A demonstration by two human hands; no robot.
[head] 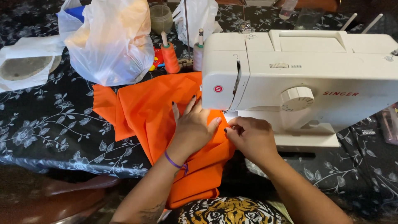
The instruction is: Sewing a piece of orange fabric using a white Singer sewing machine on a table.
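A piece of orange fabric (145, 105) lies across the table and runs under the head of a white sewing machine (306, 66). My left hand (192, 126) rests flat on the fabric, fingers spread, just left of the needle area; a purple band circles its wrist. My right hand (248, 135) sits at the machine's bed with its fingers curled, pinching the fabric's edge close to the presser foot. The needle itself is hidden behind the machine head.
A dark floral tablecloth (49, 124) covers the table. Behind the fabric stand an orange thread cone (170, 56), a paler spool (199, 52), a stuffed clear plastic bag (110, 41) and a white bag (197, 16). A brown chair seat (62, 195) is at lower left.
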